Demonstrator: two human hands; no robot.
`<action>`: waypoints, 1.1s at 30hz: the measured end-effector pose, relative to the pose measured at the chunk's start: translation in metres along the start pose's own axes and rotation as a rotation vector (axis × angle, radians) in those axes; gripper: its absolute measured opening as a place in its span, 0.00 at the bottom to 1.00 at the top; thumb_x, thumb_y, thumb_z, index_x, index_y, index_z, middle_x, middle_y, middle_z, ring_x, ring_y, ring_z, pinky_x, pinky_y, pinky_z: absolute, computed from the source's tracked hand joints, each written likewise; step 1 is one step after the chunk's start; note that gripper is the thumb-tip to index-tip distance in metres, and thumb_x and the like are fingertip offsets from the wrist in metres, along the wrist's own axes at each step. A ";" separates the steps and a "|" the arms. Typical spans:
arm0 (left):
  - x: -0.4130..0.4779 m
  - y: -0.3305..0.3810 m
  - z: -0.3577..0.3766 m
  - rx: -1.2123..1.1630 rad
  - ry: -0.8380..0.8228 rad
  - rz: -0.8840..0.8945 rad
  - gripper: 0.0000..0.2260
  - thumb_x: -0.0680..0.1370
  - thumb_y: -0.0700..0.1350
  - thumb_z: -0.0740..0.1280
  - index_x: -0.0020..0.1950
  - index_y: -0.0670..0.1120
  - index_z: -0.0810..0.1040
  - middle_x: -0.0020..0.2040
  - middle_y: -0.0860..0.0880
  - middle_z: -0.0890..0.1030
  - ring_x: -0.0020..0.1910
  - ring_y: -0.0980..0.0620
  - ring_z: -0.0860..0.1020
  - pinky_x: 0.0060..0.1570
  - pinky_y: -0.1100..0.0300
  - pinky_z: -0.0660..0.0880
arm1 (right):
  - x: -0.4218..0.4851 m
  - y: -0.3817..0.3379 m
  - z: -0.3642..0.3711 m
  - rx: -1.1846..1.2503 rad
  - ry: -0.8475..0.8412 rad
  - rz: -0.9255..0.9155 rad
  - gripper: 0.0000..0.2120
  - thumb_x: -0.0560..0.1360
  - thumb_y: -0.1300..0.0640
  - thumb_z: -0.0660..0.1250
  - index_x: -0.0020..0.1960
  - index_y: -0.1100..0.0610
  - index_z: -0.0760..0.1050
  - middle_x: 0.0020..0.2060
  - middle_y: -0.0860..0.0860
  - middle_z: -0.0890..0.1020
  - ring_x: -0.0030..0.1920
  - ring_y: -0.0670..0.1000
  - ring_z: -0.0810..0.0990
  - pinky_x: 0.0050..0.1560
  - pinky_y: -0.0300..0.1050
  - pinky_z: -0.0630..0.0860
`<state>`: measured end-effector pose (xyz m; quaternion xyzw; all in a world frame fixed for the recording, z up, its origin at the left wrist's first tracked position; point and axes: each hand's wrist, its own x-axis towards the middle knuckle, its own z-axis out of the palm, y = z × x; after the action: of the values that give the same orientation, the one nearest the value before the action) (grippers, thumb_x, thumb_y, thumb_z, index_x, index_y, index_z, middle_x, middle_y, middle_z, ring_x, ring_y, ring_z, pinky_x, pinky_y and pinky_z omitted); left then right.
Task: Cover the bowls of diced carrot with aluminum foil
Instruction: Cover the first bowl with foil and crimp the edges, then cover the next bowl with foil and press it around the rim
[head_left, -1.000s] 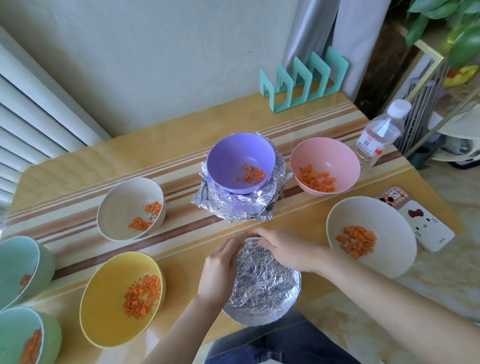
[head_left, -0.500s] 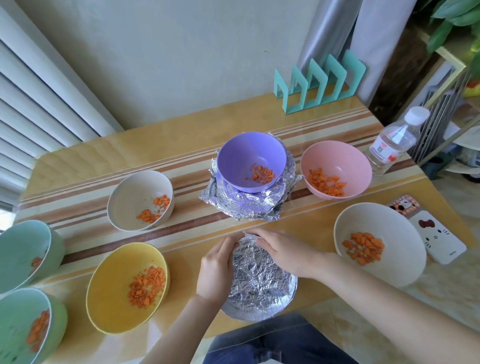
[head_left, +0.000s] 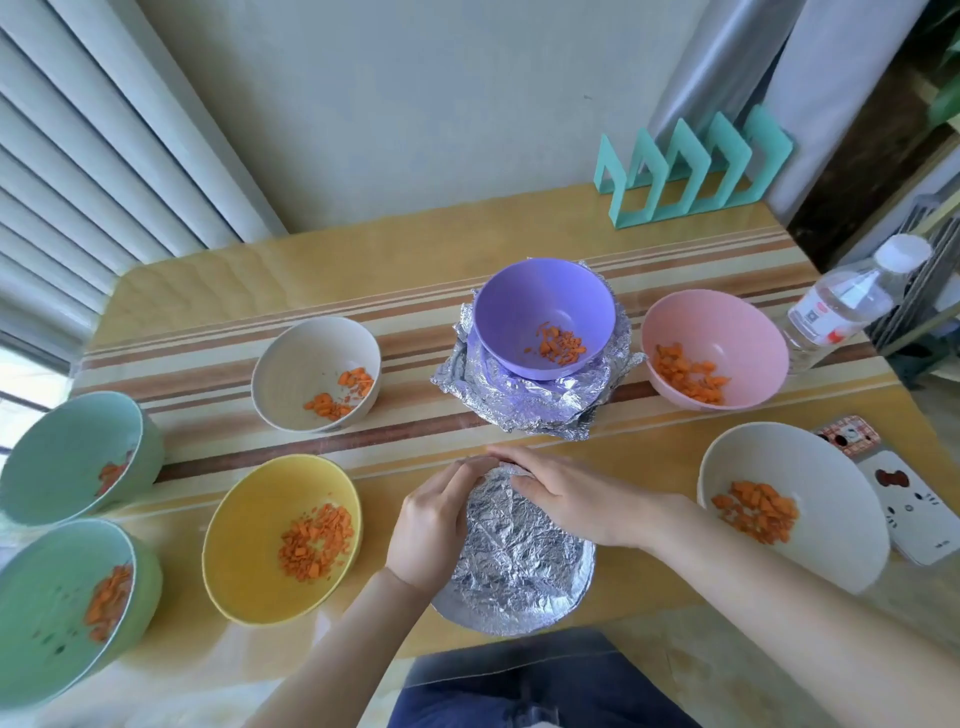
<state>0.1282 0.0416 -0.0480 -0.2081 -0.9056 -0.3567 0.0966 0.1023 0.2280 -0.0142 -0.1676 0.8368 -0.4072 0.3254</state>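
one bowl is nearly done. the covered bowl sits just in front of the purple bowl, close to the person, and crinkly foil is spread right over its top.

the left hand has its fingers curled and is pinching the foil at the edge nearest the purple bowl. the right hand lies across that same edge with its fingers mostly straight, pressing the foil down. i think they are tucking in the last bit of the rim.

seven bowls are open, with carrot showing. the purple bowl sits on top of a heap of loose foil. the pink bowl is just to its right, and the big white bowl is in front of that. the small white bowl is to the left of the purple bowl. the yellow bowl is left and in front, and two green bowls are far off to the left. so most of the job is left.

the covered bowl stands upright with its mouth facing up. it is round, so it has no long side.
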 end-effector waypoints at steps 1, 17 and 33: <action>0.000 -0.002 -0.003 0.007 0.003 -0.003 0.19 0.72 0.32 0.58 0.59 0.49 0.73 0.49 0.50 0.82 0.46 0.54 0.80 0.43 0.58 0.77 | 0.002 -0.002 0.001 0.002 -0.005 0.001 0.21 0.82 0.49 0.52 0.74 0.47 0.58 0.72 0.43 0.64 0.71 0.42 0.62 0.71 0.42 0.60; 0.024 -0.036 -0.077 -0.014 0.262 -0.372 0.12 0.75 0.36 0.59 0.53 0.43 0.80 0.44 0.55 0.80 0.43 0.60 0.76 0.44 0.80 0.65 | 0.053 -0.075 -0.002 0.013 0.269 -0.004 0.16 0.82 0.54 0.52 0.68 0.48 0.67 0.33 0.31 0.80 0.27 0.43 0.75 0.31 0.31 0.65; 0.079 -0.109 -0.137 -0.063 0.507 -0.707 0.14 0.80 0.36 0.56 0.52 0.48 0.79 0.33 0.55 0.77 0.32 0.59 0.74 0.35 0.71 0.66 | 0.161 -0.132 -0.010 -0.003 0.430 -0.038 0.22 0.83 0.54 0.49 0.76 0.53 0.53 0.54 0.41 0.73 0.53 0.40 0.74 0.50 0.28 0.64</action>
<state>0.0121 -0.1002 0.0113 0.2064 -0.8574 -0.4351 0.1815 -0.0205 0.0651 0.0288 -0.0931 0.8842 -0.4383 0.1316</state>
